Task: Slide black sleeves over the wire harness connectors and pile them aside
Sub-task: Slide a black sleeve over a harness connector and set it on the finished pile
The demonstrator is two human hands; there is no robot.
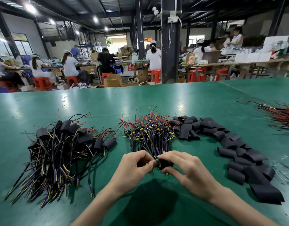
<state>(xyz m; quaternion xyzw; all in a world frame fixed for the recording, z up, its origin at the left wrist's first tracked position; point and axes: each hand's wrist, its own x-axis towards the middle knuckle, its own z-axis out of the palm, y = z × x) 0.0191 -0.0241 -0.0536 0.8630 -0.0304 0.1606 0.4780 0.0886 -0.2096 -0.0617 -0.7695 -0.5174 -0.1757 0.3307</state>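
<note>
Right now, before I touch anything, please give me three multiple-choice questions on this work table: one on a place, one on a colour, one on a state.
1. Where does the pile of sleeved harnesses lie?
A. at the right of the view
B. at the left of the view
C. on the floor

2. What colour is the table?
A. green
B. white
C. red

3. What does the grip of the right hand do?
A. lies flat and holds nothing
B. holds scissors
C. pinches a black sleeve

Answers:
1 B: the covered ones lie at the left of the view.
2 A: the whole top is green.
3 C: thumb and fingers pinch the sleeve, while the left hand holds a harness against it.
</note>
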